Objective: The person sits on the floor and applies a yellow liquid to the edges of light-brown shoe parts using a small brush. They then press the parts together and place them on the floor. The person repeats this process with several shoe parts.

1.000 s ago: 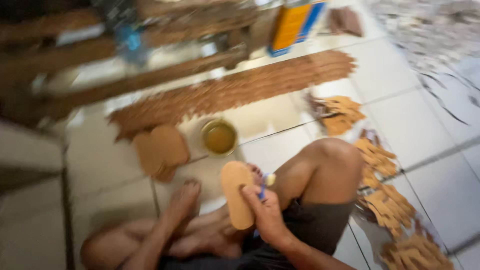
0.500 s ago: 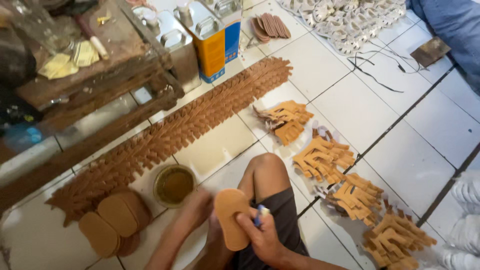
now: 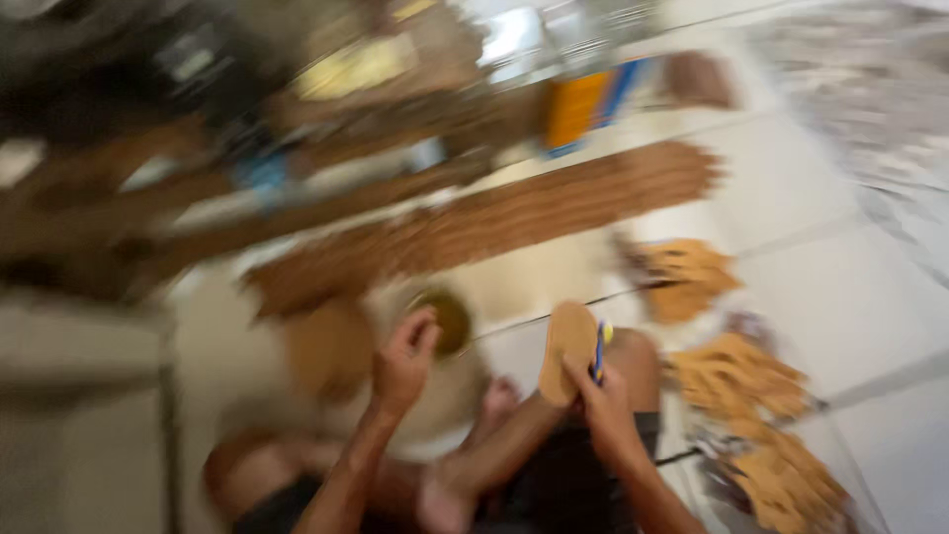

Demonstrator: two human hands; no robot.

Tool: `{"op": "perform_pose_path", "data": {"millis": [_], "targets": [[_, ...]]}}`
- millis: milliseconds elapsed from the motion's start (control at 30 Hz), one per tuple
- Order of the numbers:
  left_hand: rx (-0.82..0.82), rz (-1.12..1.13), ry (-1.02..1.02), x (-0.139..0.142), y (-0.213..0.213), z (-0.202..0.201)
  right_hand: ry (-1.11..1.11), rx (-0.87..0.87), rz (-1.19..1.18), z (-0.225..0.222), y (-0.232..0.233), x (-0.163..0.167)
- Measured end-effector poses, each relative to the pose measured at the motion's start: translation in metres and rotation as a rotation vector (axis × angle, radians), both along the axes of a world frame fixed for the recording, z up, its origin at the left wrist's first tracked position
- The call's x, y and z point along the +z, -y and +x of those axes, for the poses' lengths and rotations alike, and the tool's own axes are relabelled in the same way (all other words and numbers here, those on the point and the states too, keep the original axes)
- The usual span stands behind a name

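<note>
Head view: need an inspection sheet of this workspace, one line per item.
Surface: pale tiled floor; frame is motion-blurred.
Job's things: tan sole-shaped piece and a blue-handled tool, both in the right hand; small round tin of brownish stuff at the left hand.
Clutter: long row of brown pieces; piles of tan cut pieces; yellow and blue can.
Hands: right fingers closed on sole and tool; left reaching at the tin, contact unclear.
Cables: nothing seen.
Surroundings: low wooden bench, blurred; the person's bare legs folded on the floor.
</note>
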State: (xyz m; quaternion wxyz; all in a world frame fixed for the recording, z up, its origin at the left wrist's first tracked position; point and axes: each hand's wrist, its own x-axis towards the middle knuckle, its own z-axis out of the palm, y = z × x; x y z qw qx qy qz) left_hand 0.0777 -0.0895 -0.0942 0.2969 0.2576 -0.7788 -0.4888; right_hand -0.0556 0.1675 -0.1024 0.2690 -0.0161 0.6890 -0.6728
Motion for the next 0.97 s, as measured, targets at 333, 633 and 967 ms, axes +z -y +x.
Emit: {"op": "perform_pose_path", "data": {"millis": [333, 633, 967], "targets": [[0.731, 0.276, -0.113, -0.049, 0.065, 0.221, 0.073, 0.561, 0.039, 0.094, 0.237, -0.008], [0.453, 0.325, 0.013, -0.019, 0.115, 0.15, -0.614, 0.664, 0.487, 0.131, 0.29, -0.013], [0.441, 0.458, -0.13, -0.026, 0.142, 0.154, -0.699, 0.632, 0.392, 0.171, 0.306, 0.012]]}}
